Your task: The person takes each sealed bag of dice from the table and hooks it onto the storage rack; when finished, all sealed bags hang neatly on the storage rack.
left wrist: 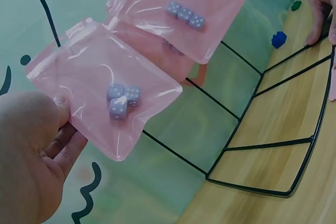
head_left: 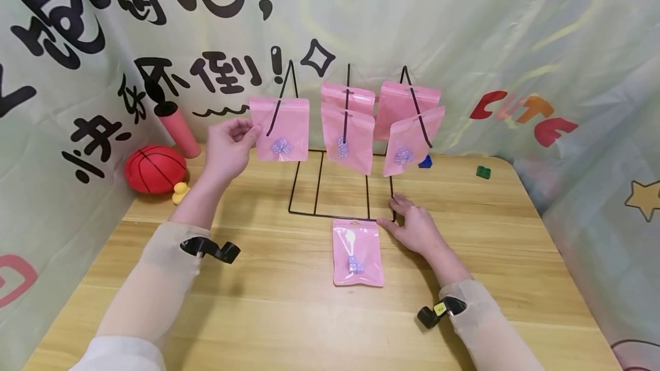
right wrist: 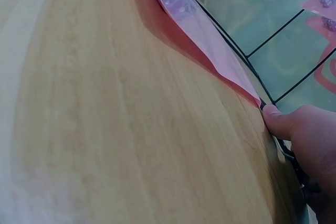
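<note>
My left hand (head_left: 232,145) pinches the left edge of a pink zip pouch (head_left: 296,125) with purple dice inside. This pouch hangs on the left hook of a black wire display rack (head_left: 315,214); in the left wrist view its dice (left wrist: 123,98) show through the film. At the front right corner of the rack's base, my right hand (head_left: 417,228) grips the wire between thumb and fingers. Another pink pouch with dice (head_left: 361,245) lies flat on the table just in front of the rack. Two pouches hang on the middle hook, the nearer pouch (head_left: 356,150) partly covering the other.
On the right hook hang two more pouches, the front pouch (head_left: 420,136) tilted. Behind and beside the rack lie a blue block (head_left: 425,162) and a green block (head_left: 483,172). A red ball (head_left: 154,169), a yellow duck (head_left: 180,193) and a pink cylinder (head_left: 179,130) stand at the left.
</note>
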`<action>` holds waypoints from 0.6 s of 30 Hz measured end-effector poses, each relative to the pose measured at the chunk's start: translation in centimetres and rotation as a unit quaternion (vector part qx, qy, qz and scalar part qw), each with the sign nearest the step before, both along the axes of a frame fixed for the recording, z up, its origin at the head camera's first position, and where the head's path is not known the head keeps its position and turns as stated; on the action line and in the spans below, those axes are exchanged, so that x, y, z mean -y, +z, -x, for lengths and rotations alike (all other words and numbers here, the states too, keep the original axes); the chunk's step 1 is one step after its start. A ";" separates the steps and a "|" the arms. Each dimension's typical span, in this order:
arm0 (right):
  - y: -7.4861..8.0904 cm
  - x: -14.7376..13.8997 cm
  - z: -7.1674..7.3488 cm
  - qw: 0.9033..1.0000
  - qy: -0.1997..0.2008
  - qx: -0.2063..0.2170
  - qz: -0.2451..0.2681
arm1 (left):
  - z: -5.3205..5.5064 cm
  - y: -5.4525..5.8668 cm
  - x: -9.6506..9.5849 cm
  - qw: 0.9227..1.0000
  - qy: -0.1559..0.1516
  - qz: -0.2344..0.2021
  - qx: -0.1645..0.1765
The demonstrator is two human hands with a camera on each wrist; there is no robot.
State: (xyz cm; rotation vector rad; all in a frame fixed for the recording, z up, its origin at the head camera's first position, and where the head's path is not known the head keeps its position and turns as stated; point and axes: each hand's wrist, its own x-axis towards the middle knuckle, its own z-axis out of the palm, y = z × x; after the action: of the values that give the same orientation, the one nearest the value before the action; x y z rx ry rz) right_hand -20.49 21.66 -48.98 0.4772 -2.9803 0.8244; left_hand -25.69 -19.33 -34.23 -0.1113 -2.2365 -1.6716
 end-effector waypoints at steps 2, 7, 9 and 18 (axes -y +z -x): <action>0.0 0.0 0.0 1.000 0.000 -0.001 0.001 | 0.3 0.0 -0.1 1.000 -0.002 -0.005 0.000; 0.0 0.0 -0.1 1.000 0.003 -0.003 0.000 | 0.8 -0.2 -0.3 1.000 0.002 -0.008 -0.005; 0.0 0.0 -0.1 1.000 0.004 -0.003 0.000 | 0.9 -0.3 -0.2 1.000 0.004 -0.009 -0.004; 0.0 -0.1 0.0 1.000 0.004 -0.003 0.005 | 0.7 -0.2 0.0 1.000 -0.001 -0.005 0.005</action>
State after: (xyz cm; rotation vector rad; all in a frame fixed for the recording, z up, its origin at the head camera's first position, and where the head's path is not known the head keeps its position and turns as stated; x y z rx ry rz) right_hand -20.45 21.74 -48.94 0.4904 -2.9685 0.8375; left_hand -26.34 -19.37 -34.48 -0.1048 -2.2357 -1.6874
